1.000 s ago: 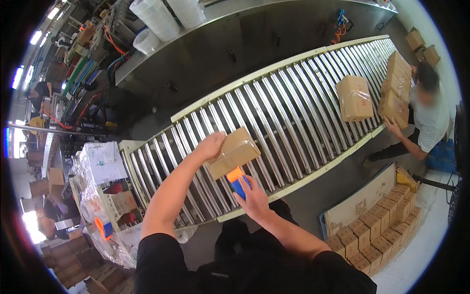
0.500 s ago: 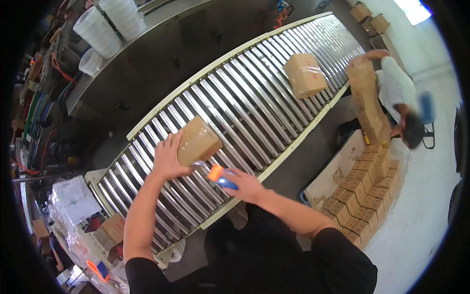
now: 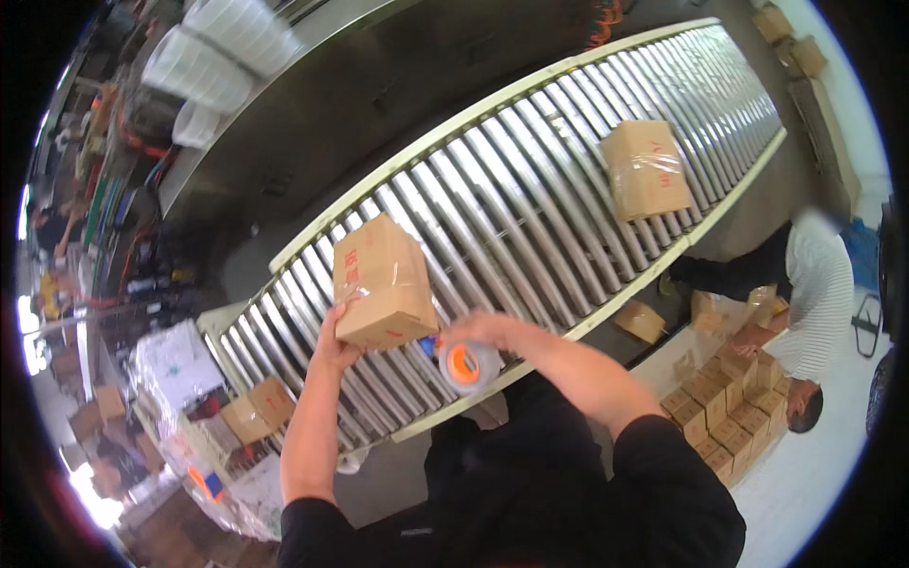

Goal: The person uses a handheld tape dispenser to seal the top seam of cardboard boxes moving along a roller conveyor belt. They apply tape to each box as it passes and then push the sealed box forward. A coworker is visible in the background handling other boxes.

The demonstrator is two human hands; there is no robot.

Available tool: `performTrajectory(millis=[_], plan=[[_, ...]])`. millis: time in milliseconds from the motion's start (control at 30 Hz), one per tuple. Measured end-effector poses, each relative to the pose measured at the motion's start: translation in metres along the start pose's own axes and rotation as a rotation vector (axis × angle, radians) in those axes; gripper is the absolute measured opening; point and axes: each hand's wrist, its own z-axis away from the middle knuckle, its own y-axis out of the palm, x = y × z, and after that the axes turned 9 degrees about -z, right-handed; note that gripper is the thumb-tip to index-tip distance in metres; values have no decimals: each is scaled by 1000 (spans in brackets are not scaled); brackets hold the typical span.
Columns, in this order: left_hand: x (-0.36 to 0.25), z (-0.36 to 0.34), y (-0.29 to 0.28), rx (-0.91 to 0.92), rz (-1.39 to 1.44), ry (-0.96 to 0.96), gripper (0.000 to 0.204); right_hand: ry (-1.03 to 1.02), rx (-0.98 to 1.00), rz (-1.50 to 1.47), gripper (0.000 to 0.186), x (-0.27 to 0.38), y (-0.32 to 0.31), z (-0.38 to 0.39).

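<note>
A taped brown cardboard box [image 3: 386,284] is tilted up over the steel roller conveyor [image 3: 483,180]. My left hand [image 3: 335,343] grips its lower left corner, fingers partly hidden behind the carton. Just right of the box, my right hand [image 3: 481,328] is wrapped round a tape dispenser [image 3: 463,363], whose clear roll with an orange hub faces me. The dispenser's blue part sits close to the box's lower right corner; whether they touch I cannot tell. Clear tape shines across the box's faces.
Farther right on the rollers rests another taped box [image 3: 649,172]. A co-worker [image 3: 820,275] bends over several stacked small boxes [image 3: 729,402] at the right. An open carton [image 3: 258,412] lies by the conveyor's left end. Clear plastic tubs [image 3: 204,71] stand at upper left.
The box has been turned and tilted up, and my left hand has shifted to its lower corner. The dispenser has rotated in my right hand. The co-worker has bent down to the stack.
</note>
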Motion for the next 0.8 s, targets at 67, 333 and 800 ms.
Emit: performTrajectory(millis=[67, 333, 800], plan=[[10, -8, 30, 114, 27, 32, 68, -4, 34, -157, 48, -9, 7, 65], [67, -154, 383, 72, -919, 378, 107, 4, -577, -545, 53, -87, -53, 217], [107, -48, 262, 274, -1243, -370, 80, -659, -874, 303, 72, -45, 46, 252]])
